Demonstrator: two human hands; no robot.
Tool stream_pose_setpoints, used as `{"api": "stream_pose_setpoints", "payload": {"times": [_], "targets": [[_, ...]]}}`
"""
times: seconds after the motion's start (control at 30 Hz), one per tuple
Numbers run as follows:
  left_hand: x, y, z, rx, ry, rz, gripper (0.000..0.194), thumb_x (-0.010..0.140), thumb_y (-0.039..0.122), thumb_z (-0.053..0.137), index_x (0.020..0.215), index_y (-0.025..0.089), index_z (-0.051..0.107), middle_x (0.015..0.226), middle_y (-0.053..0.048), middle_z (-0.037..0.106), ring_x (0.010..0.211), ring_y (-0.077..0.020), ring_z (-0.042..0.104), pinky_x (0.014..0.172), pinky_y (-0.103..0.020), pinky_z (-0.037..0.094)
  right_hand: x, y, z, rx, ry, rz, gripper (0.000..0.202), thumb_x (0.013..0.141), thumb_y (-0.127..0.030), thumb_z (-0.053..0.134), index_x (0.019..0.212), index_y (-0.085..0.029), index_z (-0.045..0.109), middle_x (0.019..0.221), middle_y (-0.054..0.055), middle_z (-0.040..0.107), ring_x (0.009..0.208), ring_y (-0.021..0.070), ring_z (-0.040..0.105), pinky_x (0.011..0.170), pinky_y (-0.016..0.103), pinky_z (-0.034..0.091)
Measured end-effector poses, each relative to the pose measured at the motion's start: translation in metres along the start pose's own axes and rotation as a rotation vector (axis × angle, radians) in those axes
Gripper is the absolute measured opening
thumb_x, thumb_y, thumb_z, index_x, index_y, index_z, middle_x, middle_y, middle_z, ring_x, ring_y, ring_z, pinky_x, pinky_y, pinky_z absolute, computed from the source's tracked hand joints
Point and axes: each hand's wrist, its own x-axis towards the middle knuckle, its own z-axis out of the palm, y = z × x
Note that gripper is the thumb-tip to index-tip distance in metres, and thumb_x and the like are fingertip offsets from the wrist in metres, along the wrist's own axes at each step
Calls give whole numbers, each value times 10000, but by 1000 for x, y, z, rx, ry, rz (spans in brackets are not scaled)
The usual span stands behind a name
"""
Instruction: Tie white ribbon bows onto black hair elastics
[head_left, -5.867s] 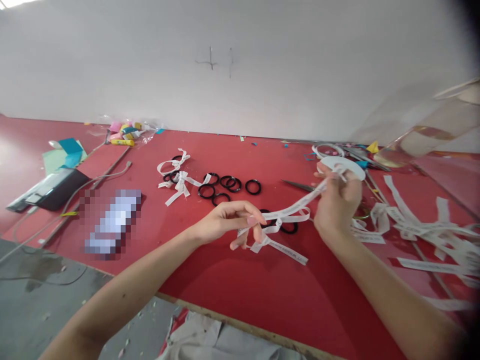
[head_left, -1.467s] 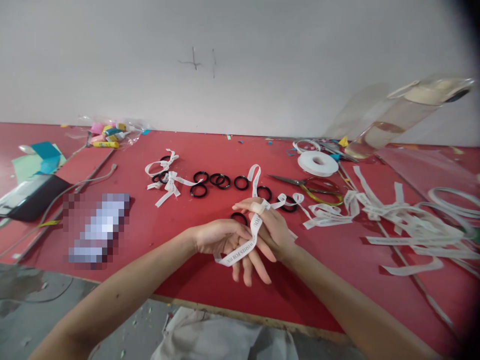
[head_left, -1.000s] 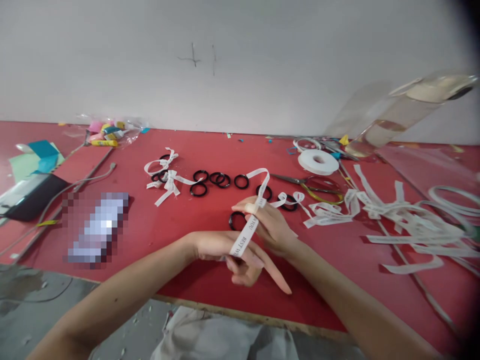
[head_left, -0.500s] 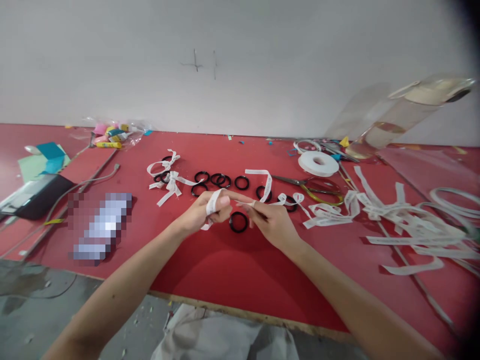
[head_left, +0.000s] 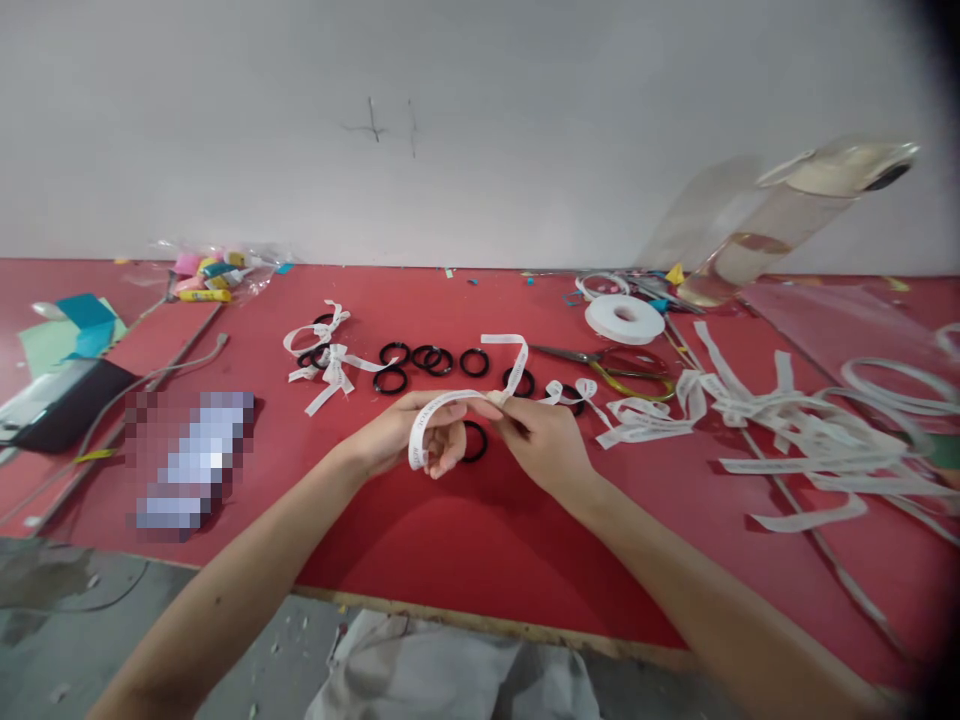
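A white printed ribbon point(head_left: 448, 400) runs between my hands, and its tail hangs in a curl at the left. My left hand point(head_left: 397, 430) is closed on this ribbon, its fingers curled below the strip. My right hand point(head_left: 551, 445) pinches the ribbon at the other side, where a length of it sticks up and folds to the left. Its fingertips meet those of my left hand, and the exact grip is partly hidden. Just under my hands a black ring point(head_left: 475, 441) lies on the red table point(head_left: 450, 560), partly covered by my left fingers.
Several black rings point(head_left: 433, 360) lie behind my hands, with ribbon bows point(head_left: 335, 365) at the left. Scissors point(head_left: 637, 380), a ribbon roll point(head_left: 625, 320), cut ribbons point(head_left: 810, 440) and a tilted bottle point(head_left: 795, 220) are at the right. A pixelated phone point(head_left: 196, 460) lies left.
The ribbon looped around my left fingers has slid outward and now stretches across to my right hand. My left fingers have curled down. The whole view has shifted slightly.
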Motion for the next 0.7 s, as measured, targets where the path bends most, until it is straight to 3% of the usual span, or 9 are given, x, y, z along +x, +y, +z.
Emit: {"api": "stream_pose_setpoints", "payload": {"times": [0.13, 0.27, 0.33, 0.5, 0.6, 0.7], "targets": [[-3, 1, 0, 2, -88, -16, 416, 960, 385, 540, 1203, 78, 682, 455, 60, 422, 368, -50, 294, 411, -206, 200, 4, -3, -3, 11, 44, 25, 492, 1025, -452, 418, 676, -178, 632, 646, 14, 520, 571, 119, 470, 565, 264, 337], [-5, 0, -2, -32, -142, 62, 400, 958, 387, 552, 1134, 70, 722, 436, 95, 290, 387, -39, 182, 431, -212, 166, 9, -2, -6, -12, 171, -54, 360, 993, -416, 506, 772, -193, 682, 891, 80, 581, 841, 202, 539, 753, 338, 438], [-5, -2, -2, -47, -137, 130, 416, 971, 396, 528, 1165, 79, 715, 434, 97, 284, 384, -41, 162, 425, -214, 169, 10, -2, -6, 39, 164, -105, 295, 990, -366, 522, 803, -206, 684, 978, 93, 627, 929, 225, 554, 810, 370, 452], [1, -8, -4, 68, 116, 277, 579, 980, 516, 462, 1389, 120, 570, 477, 103, 281, 423, -59, 159, 427, -206, 185, 6, -8, -4, 237, -4, -190, 293, 1017, -305, 478, 791, -203, 636, 789, 48, 664, 761, 181, 601, 742, 325, 467], [5, -9, -7, 216, 278, 230, 674, 962, 596, 438, 1419, 109, 534, 513, 102, 261, 461, -64, 129, 419, -194, 181, 1, -15, -3, 325, -147, -181, 325, 1036, -317, 435, 811, -192, 633, 737, 34, 650, 683, 149, 602, 656, 266, 452], [7, -7, -7, 268, 304, 100, 754, 950, 670, 367, 1444, 117, 505, 551, 94, 260, 466, -66, 145, 408, -182, 217, -2, -20, -3, 412, -235, -150, 336, 1047, -323, 399, 871, -189, 652, 747, 29, 671, 689, 135, 629, 652, 241, 452]]}}
